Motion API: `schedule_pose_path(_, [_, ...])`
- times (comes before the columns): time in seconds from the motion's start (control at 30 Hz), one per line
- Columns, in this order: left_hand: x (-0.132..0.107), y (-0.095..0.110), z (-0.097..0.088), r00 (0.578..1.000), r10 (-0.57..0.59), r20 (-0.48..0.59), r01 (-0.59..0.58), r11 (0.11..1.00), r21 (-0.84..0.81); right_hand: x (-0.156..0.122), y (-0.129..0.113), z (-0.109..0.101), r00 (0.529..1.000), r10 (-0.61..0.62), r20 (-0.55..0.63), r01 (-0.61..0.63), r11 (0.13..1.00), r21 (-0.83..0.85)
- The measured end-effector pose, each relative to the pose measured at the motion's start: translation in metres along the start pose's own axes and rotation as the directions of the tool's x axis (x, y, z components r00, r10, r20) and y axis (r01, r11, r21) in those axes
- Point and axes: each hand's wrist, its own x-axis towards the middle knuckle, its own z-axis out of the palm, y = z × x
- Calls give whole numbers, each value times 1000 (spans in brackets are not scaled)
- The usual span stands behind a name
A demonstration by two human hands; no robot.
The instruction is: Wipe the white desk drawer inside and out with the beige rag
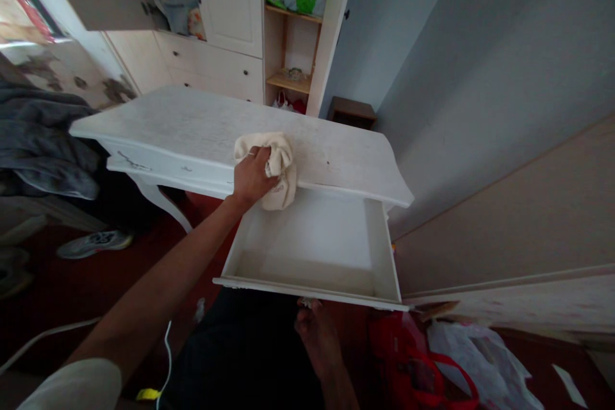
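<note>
My left hand [253, 174] is closed on a crumpled cream cloth [283, 157], which rests on the front edge of the white desk [196, 118]. Part of the cloth hangs down over the pulled-out drawer [312, 237]. Below the drawer's front board, my right hand [318, 336] has its fingers curled at a small ornate drawer handle [307, 302]. The drawer's inside is pale and bare, and grey smudges mark the desk top.
Behind the desk stands a white wardrobe [230, 0] with an open door and shelves. Dark clothes [43, 134] and a sneaker [95, 243] are at left. A red bag [408, 359] and a white plastic bag [480, 359] lie at lower right, and a white cable [168, 359] at lower left.
</note>
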Motion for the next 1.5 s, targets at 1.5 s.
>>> schedule_pose_path(1.5, [-37,139,112,930,121,348,-99,992,-80,9,14,0,987,-155,36,159,958,-237])
